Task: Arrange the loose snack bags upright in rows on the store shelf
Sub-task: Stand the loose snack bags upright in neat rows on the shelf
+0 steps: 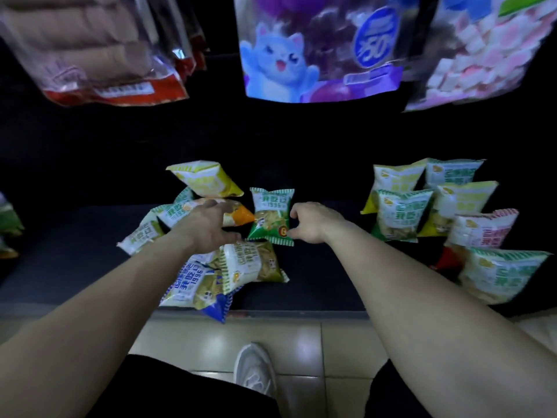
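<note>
Currently the dark store shelf [325, 282] carries two groups of small foil snack bags. On the right, the row of upright green-and-white and yellow-and-white bags [404, 215] stands face-forward, one rank behind another, so that the printed fronts read from the aisle. On the left, the loose pile of bags [241, 263] lies flat and overlapping. A blue-and-white bag [196, 285] at its front overhangs the shelf edge.

The left hand [208, 227] reaches into the top of the pile. Its fingers [211, 204] lie over the orange-cornered white bag [239, 218] and the thumb closes from below, so the bag is grasped across its width with the orange corner protruding. This grip allows the bag to be lifted clear of its neighbours.

The right hand [313, 223] is beside the green striped bag [272, 217], which stands nearly upright between the pile and the rows. Thumb and forefinger are curled in a C about the right edge of that bag and appear to pinch it, though the contact is small in view. Holding the edge steadies the bag against tipping.

A yellow-and-white bag [205, 179] leans tilted at the back of the pile. Judgement: the task is partly complete, and the left pile remains to be sorted.
</note>
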Available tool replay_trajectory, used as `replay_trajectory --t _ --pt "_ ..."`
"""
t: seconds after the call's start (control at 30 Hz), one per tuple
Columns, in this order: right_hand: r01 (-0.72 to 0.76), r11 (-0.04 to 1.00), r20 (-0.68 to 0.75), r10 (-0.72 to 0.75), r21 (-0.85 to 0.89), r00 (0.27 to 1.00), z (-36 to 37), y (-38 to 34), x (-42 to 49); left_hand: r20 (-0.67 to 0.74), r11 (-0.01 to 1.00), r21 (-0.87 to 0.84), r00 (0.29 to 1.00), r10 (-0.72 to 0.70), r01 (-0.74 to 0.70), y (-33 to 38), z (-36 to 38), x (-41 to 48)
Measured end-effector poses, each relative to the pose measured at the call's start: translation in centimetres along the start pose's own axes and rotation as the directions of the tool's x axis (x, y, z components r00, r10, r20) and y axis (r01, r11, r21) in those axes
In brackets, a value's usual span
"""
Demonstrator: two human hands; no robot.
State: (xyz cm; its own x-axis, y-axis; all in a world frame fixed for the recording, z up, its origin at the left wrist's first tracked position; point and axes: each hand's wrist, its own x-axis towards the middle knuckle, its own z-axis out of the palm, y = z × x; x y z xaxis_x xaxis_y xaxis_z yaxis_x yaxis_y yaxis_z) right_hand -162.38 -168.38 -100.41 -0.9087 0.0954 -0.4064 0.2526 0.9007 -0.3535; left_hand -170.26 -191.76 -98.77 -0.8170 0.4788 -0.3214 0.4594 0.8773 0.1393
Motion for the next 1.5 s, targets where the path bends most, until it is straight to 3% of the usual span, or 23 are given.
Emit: replay_trajectory --t 0.13,0.27,0.4,0.53,0.7,0.87,1.0,1.2,1.4,1.5 --pt "0.019 0.999 0.082 -0.022 0.03 0.996 4.0 -1.4 4.3 0.008 0.999 -0.017 0.999 -0.049 0.05 -3.1 0.5 1.8" --pt "0.185 0.982 0.209 -0.177 -0.022 0.962 7.8 -3.4 7.2 0.032 0.996 -0.07 0.998 -0.061 0.063 -4.8 1.5 3.1" --pt "0.267 0.962 0.259 -0.243 -0.063 0.935 10.0 -5.5 9.2 0.056 0.994 -0.086 0.997 -0.057 0.062 -5.6 2.2 3.6" --pt "0.275 0.96 0.331 -0.245 -0.047 0.911 11.3 -5.8 10.0 0.067 0.992 -0.103 0.996 -0.06 0.067 -6.0 2.3 3.9" --pt "0.283 0.943 0.358 -0.206 -0.177 0.911 11.4 -5.1 9.6 0.085 0.994 -0.095 0.995 -0.051 0.059 -5.8 2.1 3.7" --pt "0.2 0.979 0.393 -0.174 -0.025 0.903 11.1 -3.5 8.7 0.103 0.997 -0.061 0.994 -0.037 0.043 -5.4 2.0 3.3" --pt "0.168 0.984 0.312 -0.178 0.059 0.933 9.6 -2.8 7.7 0.112 0.998 -0.053 0.993 -0.028 0.034 -4.9 1.7 3.1" --pt "0.173 0.968 0.033 -0.182 0.182 0.983 3.9 -1.2 4.3 0.079 0.996 -0.088 0.996 0.04 -0.033 -2.8 0.4 2.5" --pt "0.133 0.952 -0.12 -0.103 0.277 0.987 -1.5 2.5 -1.9 0.103 0.912 -0.393 0.98 0.169 -0.116 3.2 -1.4 0.6" --pt "0.143 0.914 -0.199 -0.07 0.38 0.977 -3.2 4.3 -5.4 0.058 0.894 -0.412 0.974 0.22 -0.177 7.3 -2.0 -0.4"
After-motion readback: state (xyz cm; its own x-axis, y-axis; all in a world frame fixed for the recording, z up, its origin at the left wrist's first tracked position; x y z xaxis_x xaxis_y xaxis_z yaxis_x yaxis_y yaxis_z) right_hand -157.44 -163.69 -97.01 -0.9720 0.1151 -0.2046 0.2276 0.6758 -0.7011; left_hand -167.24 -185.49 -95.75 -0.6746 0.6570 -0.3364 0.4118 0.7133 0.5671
